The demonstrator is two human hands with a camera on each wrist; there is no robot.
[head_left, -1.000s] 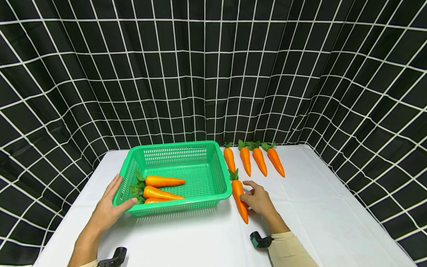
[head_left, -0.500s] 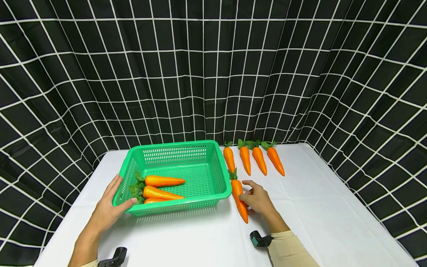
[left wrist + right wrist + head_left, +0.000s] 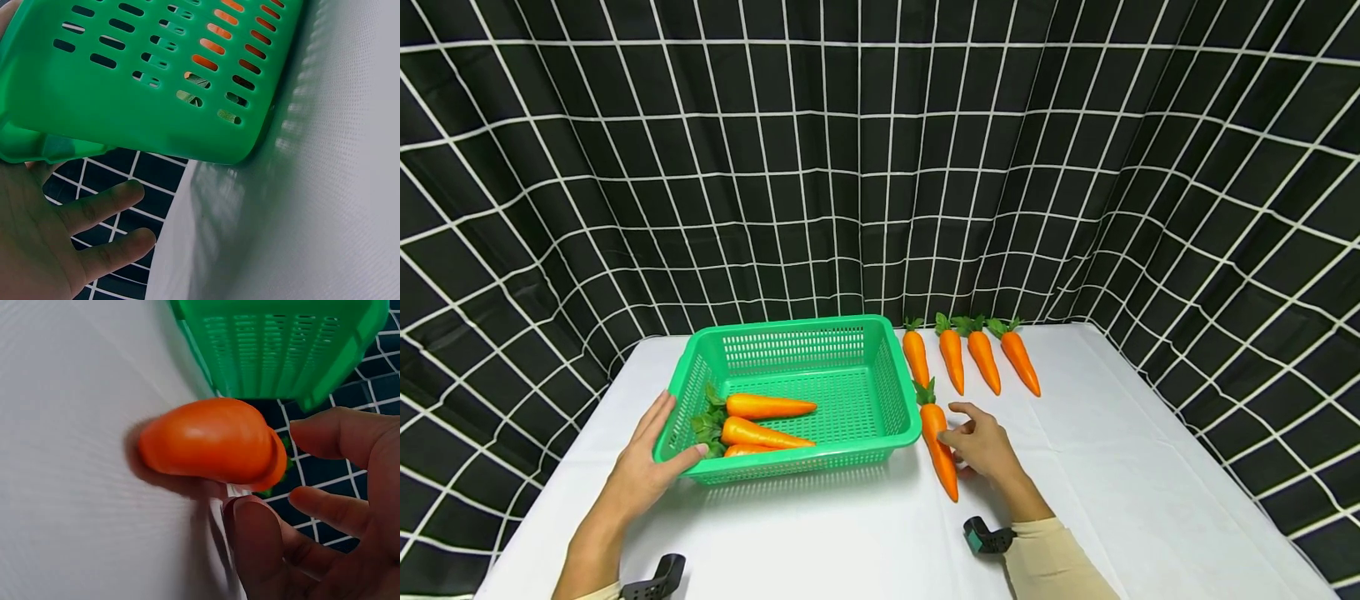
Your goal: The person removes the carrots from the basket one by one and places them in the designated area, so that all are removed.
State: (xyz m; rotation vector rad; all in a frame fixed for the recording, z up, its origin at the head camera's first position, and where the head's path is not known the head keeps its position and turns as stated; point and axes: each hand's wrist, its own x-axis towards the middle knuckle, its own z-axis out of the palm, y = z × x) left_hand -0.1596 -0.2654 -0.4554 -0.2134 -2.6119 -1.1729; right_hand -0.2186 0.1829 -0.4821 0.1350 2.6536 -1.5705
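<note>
A green plastic basket [image 3: 857, 452] stands on the white table, with several orange carrots, including this upper one [image 3: 767, 407], lying at its left end. My left hand [image 3: 638, 475] rests at the basket's near-left corner, thumb over the front rim and fingers along the outer left side; in the left wrist view two fingers [image 3: 115, 256] extend straight, away from the wall. Just right of the basket lies another carrot [image 3: 938, 446], leafy end away from me. Beside it my right hand [image 3: 983, 446] has loosely bent fingers around its right side. The right wrist view shows gaps between fingers and carrot [image 3: 206, 440].
Beyond the near carrot, several more lie in a row, among them a carrot [image 3: 915, 357] beside the basket and the rightmost carrot [image 3: 1019, 364]. A black curtain with a white grid [image 3: 865, 167] rises behind and on both sides of the white tabletop [image 3: 1120, 442].
The right hand's fingers have shifted very slightly beside the near carrot. The left hand, the basket and all the carrots stay in place.
</note>
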